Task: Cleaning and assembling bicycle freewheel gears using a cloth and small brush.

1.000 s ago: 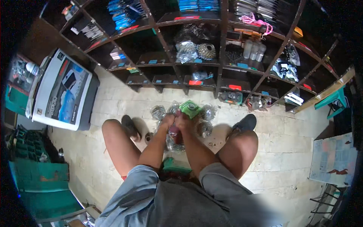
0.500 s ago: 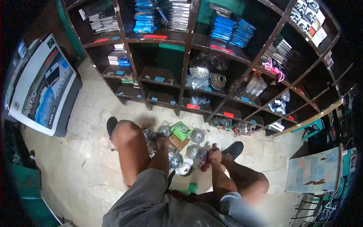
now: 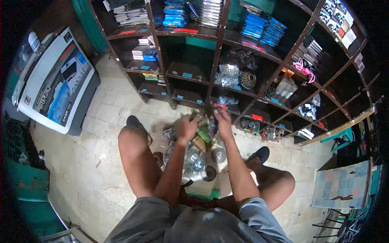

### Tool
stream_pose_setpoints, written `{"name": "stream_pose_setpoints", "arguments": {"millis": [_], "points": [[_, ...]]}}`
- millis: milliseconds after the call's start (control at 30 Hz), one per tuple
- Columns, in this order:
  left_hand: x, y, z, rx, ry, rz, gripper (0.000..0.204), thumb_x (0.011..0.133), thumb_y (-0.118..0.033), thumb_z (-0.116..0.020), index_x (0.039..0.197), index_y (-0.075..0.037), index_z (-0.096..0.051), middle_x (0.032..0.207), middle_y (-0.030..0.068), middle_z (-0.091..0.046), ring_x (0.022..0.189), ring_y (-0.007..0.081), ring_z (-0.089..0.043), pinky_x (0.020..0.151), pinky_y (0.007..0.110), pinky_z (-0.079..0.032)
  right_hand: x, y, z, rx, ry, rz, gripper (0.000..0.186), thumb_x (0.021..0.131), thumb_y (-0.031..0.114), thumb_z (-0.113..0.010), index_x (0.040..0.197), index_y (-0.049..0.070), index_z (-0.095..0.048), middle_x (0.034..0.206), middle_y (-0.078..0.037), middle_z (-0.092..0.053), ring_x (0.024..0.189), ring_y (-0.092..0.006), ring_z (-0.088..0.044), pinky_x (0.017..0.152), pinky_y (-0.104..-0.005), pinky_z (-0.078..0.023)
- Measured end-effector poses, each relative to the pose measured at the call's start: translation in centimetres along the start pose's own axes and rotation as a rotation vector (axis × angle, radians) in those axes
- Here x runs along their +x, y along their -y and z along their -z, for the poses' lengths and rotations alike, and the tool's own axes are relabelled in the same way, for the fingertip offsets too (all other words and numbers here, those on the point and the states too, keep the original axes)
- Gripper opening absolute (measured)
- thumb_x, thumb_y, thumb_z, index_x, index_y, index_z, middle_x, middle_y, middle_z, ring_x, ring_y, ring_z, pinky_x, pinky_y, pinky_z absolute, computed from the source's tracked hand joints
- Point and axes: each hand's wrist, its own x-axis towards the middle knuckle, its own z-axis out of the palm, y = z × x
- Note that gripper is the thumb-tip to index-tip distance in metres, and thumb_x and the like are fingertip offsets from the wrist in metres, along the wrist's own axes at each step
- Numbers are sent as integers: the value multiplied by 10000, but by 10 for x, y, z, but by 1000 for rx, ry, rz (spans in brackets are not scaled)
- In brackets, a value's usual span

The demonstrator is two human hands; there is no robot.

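Ideally, the curled left hand (image 3: pixel 187 128), contents unclear, and right hand (image 3: pixel 223 123), apparently closed around a blurred dark object (image 3: pixel 212 128), avoid bumping the green cardboard box (image 3: pixel 204 135).

Dk grey top (image 3: pixel 202 229), btm ctr — short sleeves, rt sleeve (image 3: pixel 259 212) paler & bluish; dk left shoe (image 3: pixel 135 121) L of ctr — dk right shoe (image 3: pixel 261 154) R of ctr.

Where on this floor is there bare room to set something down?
Bare floor lies between the printed white box and the left leg, and between the right shoe and the patchwork table. The middle, near the left hand and right hand, is crowded: bagged metal parts, a dark gear, a green box.
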Motion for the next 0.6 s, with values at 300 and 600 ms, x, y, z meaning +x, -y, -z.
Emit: {"name": "stream_pose_setpoints", "arguments": {"millis": [300,600], "points": [[-17,-131,121,166,338,-615,432,978,-358,-635,1071,65,-641,1072,328,-664,1044,489,-623,928,513,-488,-22,107,-35,-364,-121,502,331,1104,261,-476,1318,82,-653,1226,-184,-673,1152,-283,-624,997,-377,-464],[-39,-108,104,-599,538,-210,522,1084,-474,-528,1191,14,-680,1067,83,-712,1035,145,-601,912,331,-491,-28,206,14,-300,-354,403,283,1000,178,-666,1239,29,-638,953,-42,-688,682,-74,-468,578,-258,-393]]}}
